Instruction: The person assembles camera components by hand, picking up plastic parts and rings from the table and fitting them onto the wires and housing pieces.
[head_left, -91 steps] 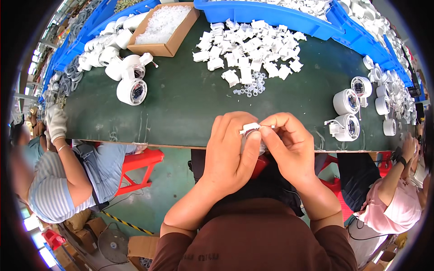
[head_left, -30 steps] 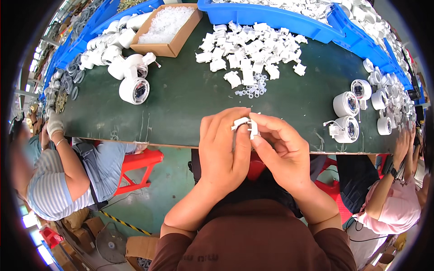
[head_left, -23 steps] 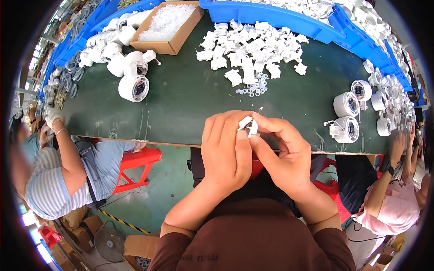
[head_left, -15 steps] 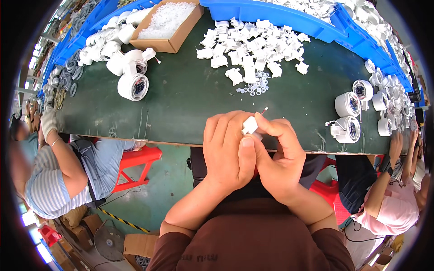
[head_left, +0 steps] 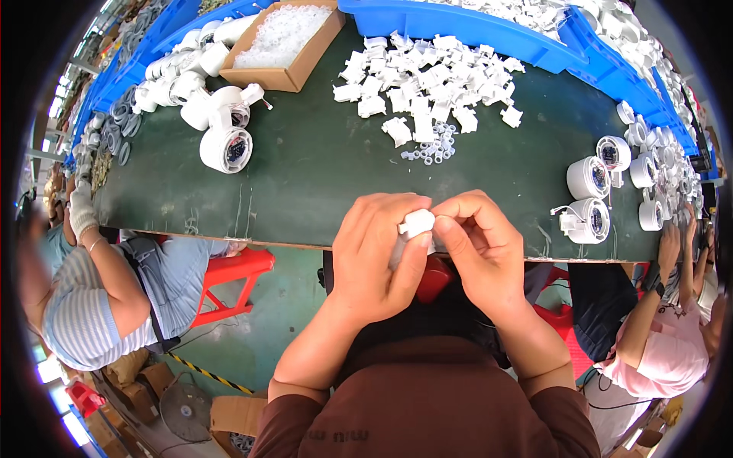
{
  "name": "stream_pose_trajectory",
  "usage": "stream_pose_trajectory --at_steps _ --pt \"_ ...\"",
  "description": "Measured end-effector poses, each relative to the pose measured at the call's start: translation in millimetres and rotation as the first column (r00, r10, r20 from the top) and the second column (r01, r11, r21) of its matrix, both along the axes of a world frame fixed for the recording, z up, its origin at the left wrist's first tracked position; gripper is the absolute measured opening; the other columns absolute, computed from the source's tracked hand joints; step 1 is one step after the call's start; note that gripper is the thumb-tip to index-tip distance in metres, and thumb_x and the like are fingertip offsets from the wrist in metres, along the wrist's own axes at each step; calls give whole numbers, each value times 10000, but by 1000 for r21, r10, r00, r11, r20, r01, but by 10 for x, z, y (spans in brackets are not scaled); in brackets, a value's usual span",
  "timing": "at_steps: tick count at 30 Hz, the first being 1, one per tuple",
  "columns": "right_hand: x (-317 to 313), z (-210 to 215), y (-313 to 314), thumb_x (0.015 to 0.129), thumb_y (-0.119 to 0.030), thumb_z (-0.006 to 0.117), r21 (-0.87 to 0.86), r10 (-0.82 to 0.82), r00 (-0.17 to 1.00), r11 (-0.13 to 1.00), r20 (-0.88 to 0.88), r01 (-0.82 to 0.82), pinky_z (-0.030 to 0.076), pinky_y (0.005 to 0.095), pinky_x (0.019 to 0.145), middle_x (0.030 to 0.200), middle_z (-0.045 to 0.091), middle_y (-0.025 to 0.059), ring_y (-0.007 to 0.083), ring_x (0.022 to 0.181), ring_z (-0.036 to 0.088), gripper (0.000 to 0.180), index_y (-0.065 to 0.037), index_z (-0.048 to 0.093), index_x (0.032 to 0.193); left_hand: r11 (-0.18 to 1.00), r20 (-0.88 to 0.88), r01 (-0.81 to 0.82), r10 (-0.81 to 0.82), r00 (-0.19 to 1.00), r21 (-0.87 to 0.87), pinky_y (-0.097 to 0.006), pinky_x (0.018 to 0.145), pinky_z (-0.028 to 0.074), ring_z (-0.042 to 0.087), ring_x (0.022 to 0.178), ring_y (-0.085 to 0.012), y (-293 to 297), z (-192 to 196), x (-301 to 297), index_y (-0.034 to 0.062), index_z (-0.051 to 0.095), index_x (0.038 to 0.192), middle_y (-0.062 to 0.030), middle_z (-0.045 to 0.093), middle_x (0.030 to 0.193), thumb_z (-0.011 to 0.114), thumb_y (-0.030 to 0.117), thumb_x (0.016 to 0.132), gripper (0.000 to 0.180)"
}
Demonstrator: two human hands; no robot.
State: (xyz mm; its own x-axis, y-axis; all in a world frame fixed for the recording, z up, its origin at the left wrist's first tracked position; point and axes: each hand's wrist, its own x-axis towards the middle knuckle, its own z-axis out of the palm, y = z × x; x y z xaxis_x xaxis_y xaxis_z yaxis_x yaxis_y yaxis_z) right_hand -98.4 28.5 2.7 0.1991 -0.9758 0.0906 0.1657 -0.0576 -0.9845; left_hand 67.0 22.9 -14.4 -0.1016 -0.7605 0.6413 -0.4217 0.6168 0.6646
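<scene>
Near the table's front edge, my left hand (head_left: 376, 256) is closed around a small white plastic bracket (head_left: 417, 223), with more white material partly showing below it between the fingers. My right hand (head_left: 485, 256) pinches at the bracket's right side; whatever lies between its thumb and forefinger is hidden. Beyond the hands lie small translucent rings (head_left: 437, 145), loosely clustered. Farther back spreads a heap of similar white plastic brackets (head_left: 427, 80).
Round white housings (head_left: 227, 149) stand at left, more white housings (head_left: 588, 178) at right. A cardboard box (head_left: 286, 46) of clear parts and a blue bin (head_left: 473, 34) line the back. Co-workers sit on both sides; a gloved hand (head_left: 82, 214) rests at the left edge.
The bracket has turned and shifted slightly left and down in my left hand. My right fingers have moved a little down and away from its top; the thin wire seen there no longer shows.
</scene>
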Motion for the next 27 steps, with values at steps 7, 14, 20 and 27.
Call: stream_pose_trajectory --at_steps 7,14,20,27 --pt "-222 80 -247 997 -11 602 -152 68 941 980 -333 -125 488 262 848 1012 631 50 110 913 596 62 22 649 1020 993 118 73 -84 989 93 -399 824 506 639 908 -331 29 157 155 -15 675 1099 -162 702 1029 663 57 845 264" --pt "-270 -52 -746 884 -6 702 -501 -346 620 861 -704 -88 499 318 680 914 616 75 217 754 628 88 -34 673 963 993 176 10 -30 984 114 -392 809 502 626 892 -318 27 207 50 16 685 1101 -132 701 1012 690 12 806 295" --pt "-253 -133 -785 909 4 670 -616 -467 542 778 -699 -124 497 309 710 906 627 63 201 743 620 84 -41 616 955 993 165 -14 -6 986 119 -390 814 499 627 899 -317 27 197 66 17 684 1096 -137 697 1021 699 23 810 286" --pt "-383 224 -387 968 -5 643 133 31 982 991 -184 -6 530 270 805 984 696 57 117 860 645 158 -2 635 1126 982 204 -76 41 978 171 -390 814 506 638 948 -323 19 244 23 41 662 1081 -135 668 1079 743 39 792 300"
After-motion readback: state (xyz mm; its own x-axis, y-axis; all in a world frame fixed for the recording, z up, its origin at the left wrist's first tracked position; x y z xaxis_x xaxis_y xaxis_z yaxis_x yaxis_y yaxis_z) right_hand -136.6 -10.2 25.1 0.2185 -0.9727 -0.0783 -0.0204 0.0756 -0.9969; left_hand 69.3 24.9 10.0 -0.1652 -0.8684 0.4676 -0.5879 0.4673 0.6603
